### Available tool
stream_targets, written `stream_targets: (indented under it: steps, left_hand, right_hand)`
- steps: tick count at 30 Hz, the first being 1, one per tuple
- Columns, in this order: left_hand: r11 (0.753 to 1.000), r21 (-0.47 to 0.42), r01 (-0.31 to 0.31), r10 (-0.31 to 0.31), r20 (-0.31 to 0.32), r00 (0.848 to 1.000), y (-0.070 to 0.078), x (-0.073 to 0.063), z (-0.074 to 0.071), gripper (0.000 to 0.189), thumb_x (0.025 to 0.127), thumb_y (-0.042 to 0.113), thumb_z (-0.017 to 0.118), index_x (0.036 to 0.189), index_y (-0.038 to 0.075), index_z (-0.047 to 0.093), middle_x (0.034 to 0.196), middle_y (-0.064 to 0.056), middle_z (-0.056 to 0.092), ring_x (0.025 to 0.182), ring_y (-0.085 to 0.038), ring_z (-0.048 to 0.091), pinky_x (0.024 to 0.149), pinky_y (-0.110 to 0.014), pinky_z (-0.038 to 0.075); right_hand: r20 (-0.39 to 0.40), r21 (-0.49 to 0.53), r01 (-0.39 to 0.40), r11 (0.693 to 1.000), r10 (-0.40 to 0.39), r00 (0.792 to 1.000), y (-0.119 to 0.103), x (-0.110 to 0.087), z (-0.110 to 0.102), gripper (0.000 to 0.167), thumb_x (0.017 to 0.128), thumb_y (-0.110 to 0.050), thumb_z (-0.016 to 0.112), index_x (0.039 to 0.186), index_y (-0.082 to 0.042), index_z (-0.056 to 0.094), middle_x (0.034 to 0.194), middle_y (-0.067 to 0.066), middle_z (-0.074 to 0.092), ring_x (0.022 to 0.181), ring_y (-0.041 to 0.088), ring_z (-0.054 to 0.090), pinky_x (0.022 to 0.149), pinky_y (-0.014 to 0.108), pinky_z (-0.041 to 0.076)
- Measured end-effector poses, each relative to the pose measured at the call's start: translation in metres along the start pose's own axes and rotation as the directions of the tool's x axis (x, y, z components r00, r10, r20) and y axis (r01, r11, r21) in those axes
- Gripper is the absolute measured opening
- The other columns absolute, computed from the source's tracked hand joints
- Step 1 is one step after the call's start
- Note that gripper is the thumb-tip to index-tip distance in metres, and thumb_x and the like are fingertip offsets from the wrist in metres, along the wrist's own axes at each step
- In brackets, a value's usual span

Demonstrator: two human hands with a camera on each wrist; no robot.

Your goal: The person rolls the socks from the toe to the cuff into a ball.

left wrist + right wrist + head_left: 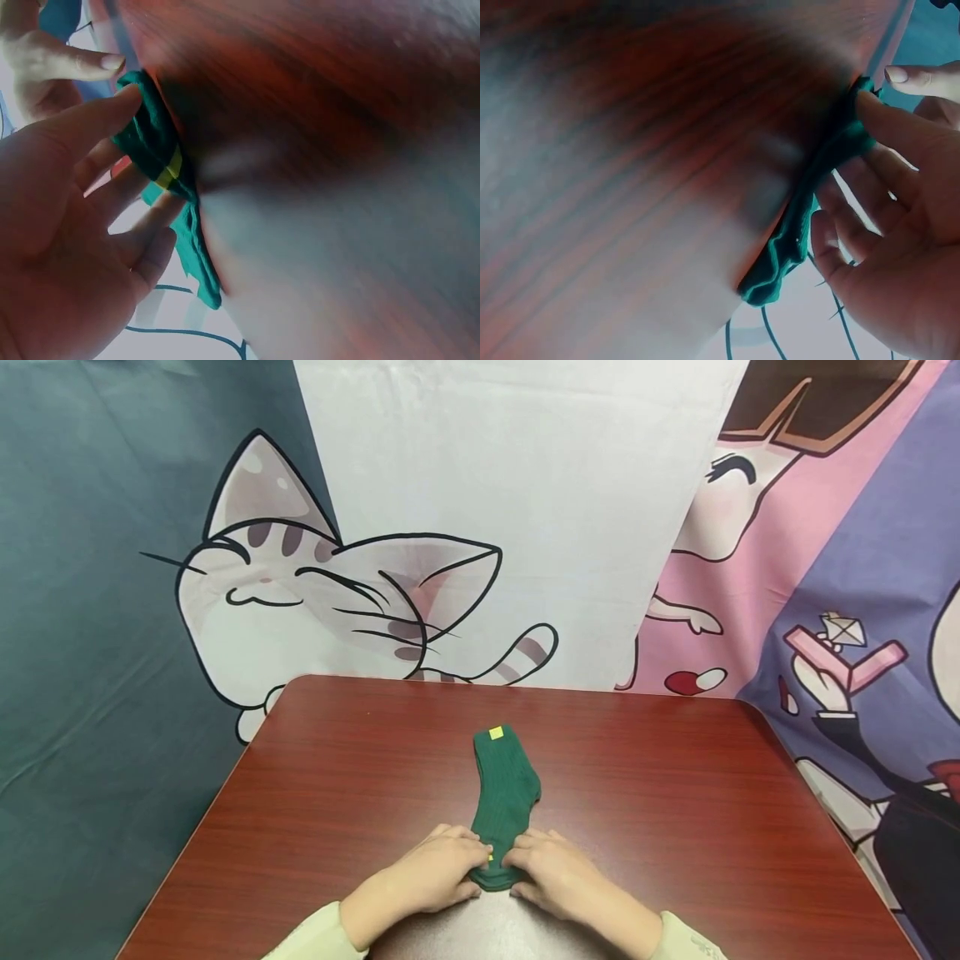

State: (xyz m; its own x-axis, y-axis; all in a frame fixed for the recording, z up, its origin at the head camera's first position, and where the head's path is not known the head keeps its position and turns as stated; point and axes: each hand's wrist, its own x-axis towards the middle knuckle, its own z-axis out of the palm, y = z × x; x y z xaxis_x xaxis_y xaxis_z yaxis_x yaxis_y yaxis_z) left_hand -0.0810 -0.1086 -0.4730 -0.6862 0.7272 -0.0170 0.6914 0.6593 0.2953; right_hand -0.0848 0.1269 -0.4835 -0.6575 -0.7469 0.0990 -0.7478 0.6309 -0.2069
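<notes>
A dark green ribbed sock lies flat and lengthwise on the table, its near end showing layered edges. One yellow patch marks the far end; another shows by the left fingers. My left hand touches the sock's near left side, fingertips over the edge and thumb low by the near end. Opposite it, my right hand rests fingertips on the near right side. In the left wrist view the thumb meets the sock while the fingers spread loosely along it. The right wrist view shows relaxed fingers beside the sock.
The reddish-brown wooden table has rounded far corners. Behind it hangs a cartoon-printed cloth with a cat. Pale green sleeves cover both forearms.
</notes>
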Motion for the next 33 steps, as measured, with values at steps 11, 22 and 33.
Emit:
stream_targets:
  steps: [11,22,33]
  left_hand:
    - [0.999,0.039,0.004,-0.001,-0.055,0.999,-0.001,0.008,0.005,0.008,0.091,0.027,0.076,0.095,0.021,0.072,0.112,0.01,0.072,0.104,-0.009,0.062,0.092,-0.031,0.049]
    - [0.996,-0.034,0.082,-0.082,0.002,0.997,-0.005,0.015,0.004,0.013,0.101,0.019,0.061,0.092,0.013,0.067,0.1,0.007,0.057,0.093,-0.009,0.051,0.084,-0.024,0.048]
    - [0.992,0.027,0.119,-0.118,-0.03,0.993,-0.005,0.022,0.007,0.019,0.099,0.02,0.061,0.081,0.015,0.059,0.085,0.007,0.047,0.08,-0.01,0.042,0.079,-0.026,0.042]
  right_hand:
    - [-0.033,-0.005,-0.025,1.0,0.025,0.999,-0.003,0.003,0.007,0.011,0.084,-0.026,0.082,0.089,-0.023,0.073,0.092,-0.014,0.064,0.091,0.006,0.056,0.071,0.027,0.046]
    - [0.03,0.187,-0.145,0.972,0.142,0.989,0.003,0.009,0.004,0.004,0.091,-0.019,0.073,0.09,-0.017,0.07,0.09,-0.012,0.061,0.095,0.015,0.059,0.083,0.042,0.051]
    - [0.065,0.169,-0.224,0.96,0.216,0.974,0.002,0.012,0.0,0.011,0.093,-0.021,0.072,0.087,-0.013,0.067,0.084,-0.007,0.059,0.091,0.017,0.061,0.098,0.047,0.048]
